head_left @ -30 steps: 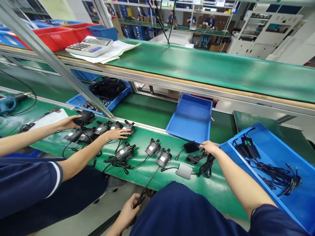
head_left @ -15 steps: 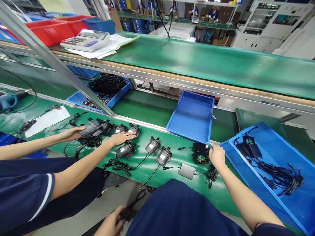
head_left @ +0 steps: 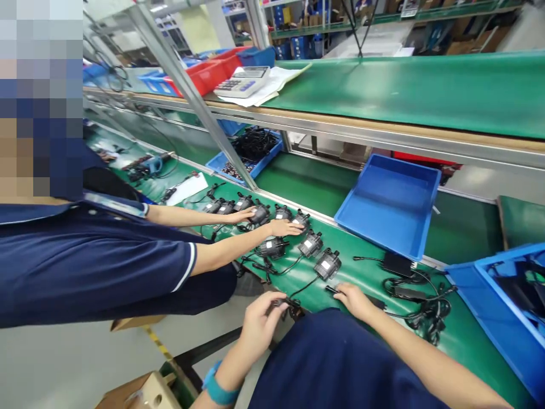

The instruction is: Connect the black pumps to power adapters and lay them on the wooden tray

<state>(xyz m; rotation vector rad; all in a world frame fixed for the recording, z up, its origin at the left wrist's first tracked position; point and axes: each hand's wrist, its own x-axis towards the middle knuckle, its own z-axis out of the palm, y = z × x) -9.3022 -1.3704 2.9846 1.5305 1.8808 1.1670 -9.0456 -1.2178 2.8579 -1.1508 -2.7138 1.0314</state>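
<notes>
My left hand is closed around the bundled black cable at the bench's front edge; the cable runs up to a black pump-like unit with a white label. Between the fingers of my right hand is a black cable connector, pointing left. Partly behind that hand lies a dark adapter box, its lead running right to tangled cables. The two held cable ends are apart. Another pump unit sits just beyond the first.
A co-worker's hands rest on further pump units at left. One blue tray tilts against the bench rail; another blue bin with black parts stands at right. A black adapter lies near it. The raised shelf crosses ahead.
My right hand has left the adapters beside the blue bin and moved left, now gripping a connector. My left hand has risen with its cable towards the bench edge. The view has swung left.
</notes>
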